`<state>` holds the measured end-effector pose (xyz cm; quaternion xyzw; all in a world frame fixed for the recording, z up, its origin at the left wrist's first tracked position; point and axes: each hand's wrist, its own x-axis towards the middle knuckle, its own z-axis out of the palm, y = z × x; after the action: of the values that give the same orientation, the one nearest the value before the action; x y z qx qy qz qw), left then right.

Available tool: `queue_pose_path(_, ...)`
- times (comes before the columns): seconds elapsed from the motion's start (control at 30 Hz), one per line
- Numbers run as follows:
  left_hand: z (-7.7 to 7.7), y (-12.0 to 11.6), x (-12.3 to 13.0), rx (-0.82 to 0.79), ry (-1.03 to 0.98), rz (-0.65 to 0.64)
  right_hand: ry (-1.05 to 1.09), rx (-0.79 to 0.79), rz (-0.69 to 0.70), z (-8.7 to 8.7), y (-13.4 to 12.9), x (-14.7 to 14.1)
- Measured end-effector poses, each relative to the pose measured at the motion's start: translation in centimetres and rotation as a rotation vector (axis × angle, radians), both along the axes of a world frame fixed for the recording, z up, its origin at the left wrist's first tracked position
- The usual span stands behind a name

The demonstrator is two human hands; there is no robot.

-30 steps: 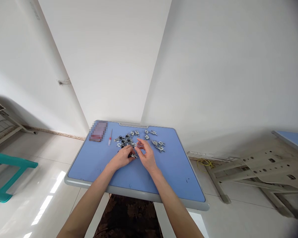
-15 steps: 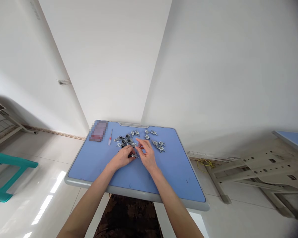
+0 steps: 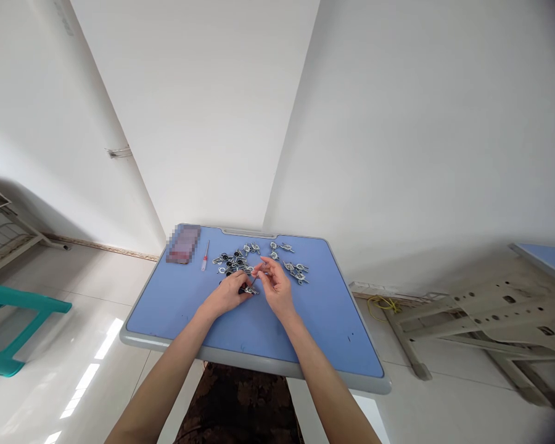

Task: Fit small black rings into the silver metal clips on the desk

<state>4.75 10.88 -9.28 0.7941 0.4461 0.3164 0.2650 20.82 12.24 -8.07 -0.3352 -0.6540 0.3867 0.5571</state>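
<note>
My left hand is closed around a small silver-and-black metal part, pressing it down near the middle of the blue tabletop. Between the pinched thumb and fingers of my right hand is a small screwdriver. Its thin shaft slants down to the metal part, and its handle is mostly hidden by the fingers. Just beyond my hands lies a pile of similar metal parts with black round pieces. More silver parts are scattered to the right of my right hand.
A second small screwdriver with a clear and red handle lies on the desk at the left. Near the back left corner is a blurred flat object. A green stool stands left, another desk right.
My right hand has shifted its fingers to a tighter pinch, and the screwdriver shaft now shows, angled to the metal part. My left hand stays in place.
</note>
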Motion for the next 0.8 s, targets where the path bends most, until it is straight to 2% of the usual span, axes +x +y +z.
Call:
queue_pose_path(0.1,-0.26,0.08,0.0,0.007,0.003,0.006,0.052,-0.037,0.027,0.16,-0.31,-0.21)
queue_pose_path(0.27,-0.25,0.09,0.11,0.03,0.034,0.023,-0.008,-0.057,0.094,-0.11,-0.62,-0.62)
queue_pose_path(0.47,0.03,0.04,0.17,0.019,0.025,0.025,-0.066,-0.003,0.077,-0.53,-0.46,-0.55)
queue_pose_path(0.8,-0.62,0.36,0.0,0.0,0.007,0.016,-0.084,0.022,0.085,-0.36,-0.59,-0.45)
